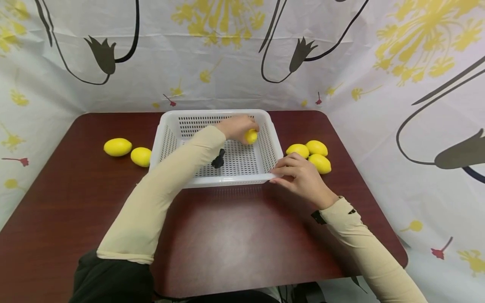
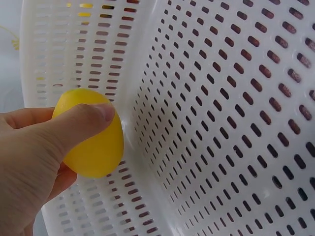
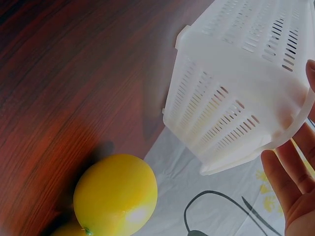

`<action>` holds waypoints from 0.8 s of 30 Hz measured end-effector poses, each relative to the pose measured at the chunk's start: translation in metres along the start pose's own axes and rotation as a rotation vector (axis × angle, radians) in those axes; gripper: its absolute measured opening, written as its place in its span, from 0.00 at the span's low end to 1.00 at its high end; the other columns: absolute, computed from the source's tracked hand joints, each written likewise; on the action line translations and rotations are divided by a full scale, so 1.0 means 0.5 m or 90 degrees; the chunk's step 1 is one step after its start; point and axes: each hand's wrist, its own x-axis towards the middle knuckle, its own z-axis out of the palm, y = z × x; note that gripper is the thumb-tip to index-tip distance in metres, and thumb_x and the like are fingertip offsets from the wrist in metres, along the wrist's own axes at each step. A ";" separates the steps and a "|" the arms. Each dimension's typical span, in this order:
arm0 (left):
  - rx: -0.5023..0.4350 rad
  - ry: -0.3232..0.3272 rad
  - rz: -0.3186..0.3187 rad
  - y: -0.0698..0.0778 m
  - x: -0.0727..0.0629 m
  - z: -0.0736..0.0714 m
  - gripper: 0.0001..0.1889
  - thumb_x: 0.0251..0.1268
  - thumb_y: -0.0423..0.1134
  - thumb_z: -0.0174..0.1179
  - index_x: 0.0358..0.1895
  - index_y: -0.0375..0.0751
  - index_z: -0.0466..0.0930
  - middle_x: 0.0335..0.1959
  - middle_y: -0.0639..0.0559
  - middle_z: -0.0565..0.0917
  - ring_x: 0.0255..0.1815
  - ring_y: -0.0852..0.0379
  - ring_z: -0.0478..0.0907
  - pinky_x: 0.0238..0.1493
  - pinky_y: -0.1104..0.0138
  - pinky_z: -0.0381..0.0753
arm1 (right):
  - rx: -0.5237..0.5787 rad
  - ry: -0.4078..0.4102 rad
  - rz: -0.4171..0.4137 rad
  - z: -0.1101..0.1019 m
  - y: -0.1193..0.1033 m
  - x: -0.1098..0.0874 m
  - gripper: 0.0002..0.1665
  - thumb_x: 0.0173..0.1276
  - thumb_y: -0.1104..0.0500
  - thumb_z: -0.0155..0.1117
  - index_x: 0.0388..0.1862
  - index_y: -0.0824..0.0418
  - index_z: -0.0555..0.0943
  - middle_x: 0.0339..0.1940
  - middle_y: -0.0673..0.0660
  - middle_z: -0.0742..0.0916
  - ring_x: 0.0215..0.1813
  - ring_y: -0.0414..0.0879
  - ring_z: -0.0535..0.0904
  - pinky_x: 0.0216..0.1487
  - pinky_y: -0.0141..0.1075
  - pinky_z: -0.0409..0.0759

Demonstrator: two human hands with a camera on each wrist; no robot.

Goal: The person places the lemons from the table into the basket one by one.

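Note:
A white perforated plastic basket (image 1: 227, 182) stands on the dark red table. Inside its right half my left hand (image 1: 238, 127) grips a yellow lemon (image 1: 251, 136). In the left wrist view the thumb lies across the lemon (image 2: 96, 142), close to the basket's side wall (image 2: 98, 64). My right hand (image 1: 299, 174) holds the rim at the basket's near right corner. The right wrist view shows those fingers (image 3: 283, 179) at the basket's rim (image 3: 295, 130), with another lemon (image 3: 115, 194) on the table nearby.
Two lemons (image 1: 118, 147) lie left of the basket, and three lemons (image 1: 320, 163) sit in a cluster at its right. A black strap-like piece (image 1: 218, 159) shows beneath my left forearm. Patterned white cloth (image 1: 235, 84) hangs behind the wooden table (image 1: 227, 235).

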 end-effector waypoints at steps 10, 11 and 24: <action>-0.008 -0.007 -0.032 0.014 0.001 0.014 0.31 0.52 0.42 0.74 0.62 0.39 0.78 0.60 0.42 0.80 0.61 0.45 0.74 0.69 0.57 0.74 | 0.001 0.005 -0.006 0.000 0.001 -0.001 0.30 0.62 0.32 0.60 0.40 0.55 0.91 0.40 0.52 0.89 0.47 0.46 0.78 0.47 0.39 0.82; -0.016 -0.006 -0.035 0.014 0.000 0.016 0.32 0.52 0.43 0.75 0.62 0.38 0.77 0.61 0.42 0.80 0.61 0.45 0.73 0.70 0.56 0.73 | 0.001 0.004 -0.005 0.000 0.001 -0.001 0.30 0.62 0.32 0.60 0.40 0.55 0.91 0.40 0.52 0.89 0.47 0.46 0.78 0.47 0.39 0.82; -0.132 0.037 -0.046 -0.005 -0.001 0.039 0.35 0.48 0.42 0.78 0.62 0.34 0.77 0.63 0.40 0.79 0.66 0.45 0.74 0.76 0.57 0.68 | 0.005 0.004 -0.001 0.000 -0.002 -0.002 0.30 0.61 0.33 0.60 0.40 0.55 0.91 0.40 0.52 0.89 0.47 0.46 0.78 0.47 0.39 0.82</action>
